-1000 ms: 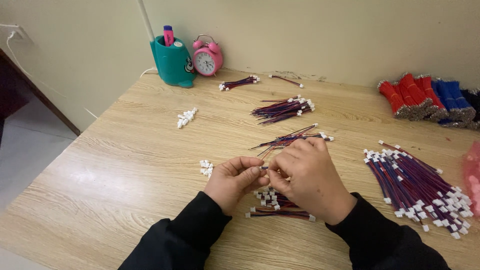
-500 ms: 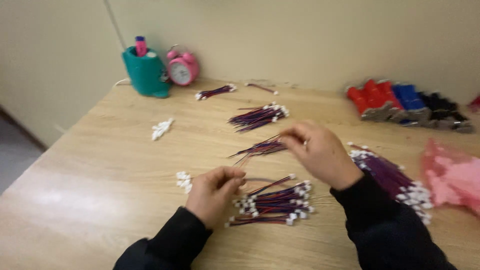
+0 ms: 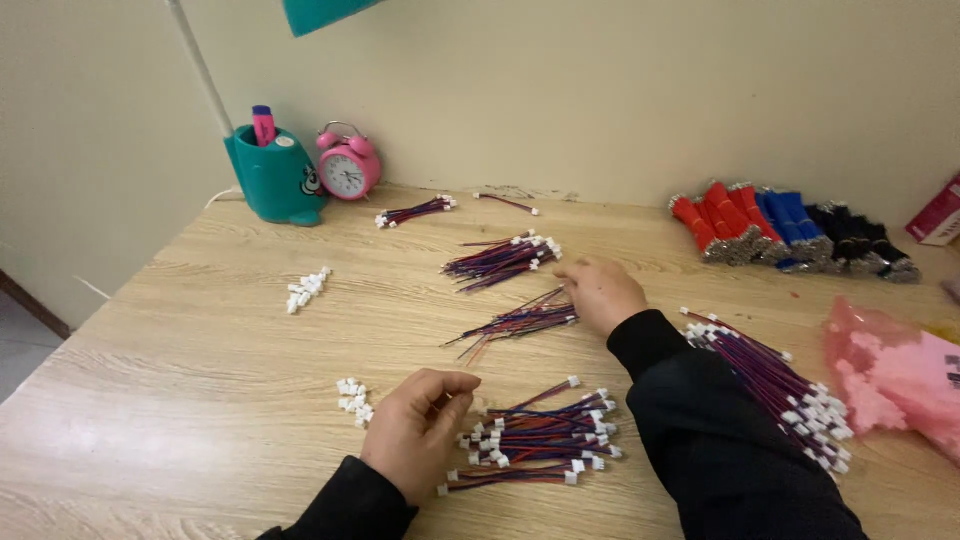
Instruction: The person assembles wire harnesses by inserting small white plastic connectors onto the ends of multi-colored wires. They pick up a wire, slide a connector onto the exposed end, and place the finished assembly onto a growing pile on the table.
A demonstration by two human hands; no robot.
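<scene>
My right hand (image 3: pixel 600 291) is stretched forward over the wooden table (image 3: pixel 200 330), its fingers touching the end of a loose bunch of red-and-blue wires (image 3: pixel 515 323). My left hand (image 3: pixel 420 430) rests curled near the front edge, beside a pile of wires with white connectors (image 3: pixel 540 440). Whether its fingers pinch anything is hidden. A small cluster of white connectors (image 3: pixel 354 399) lies just left of that hand. Another wire bunch (image 3: pixel 502 260) lies beyond the right hand.
A teal pen holder (image 3: pixel 273 178) and a pink alarm clock (image 3: pixel 347 166) stand at the back left. More white connectors (image 3: pixel 308 289) lie mid-left. A long wire bundle (image 3: pixel 775 385), pink plastic bags (image 3: pixel 900 375) and red, blue and black bundles (image 3: pixel 785 232) are on the right.
My hands have parted: the right one reached forward to the loose wire bunch, the left one sank toward the front pile. The view shifted left and closer.
</scene>
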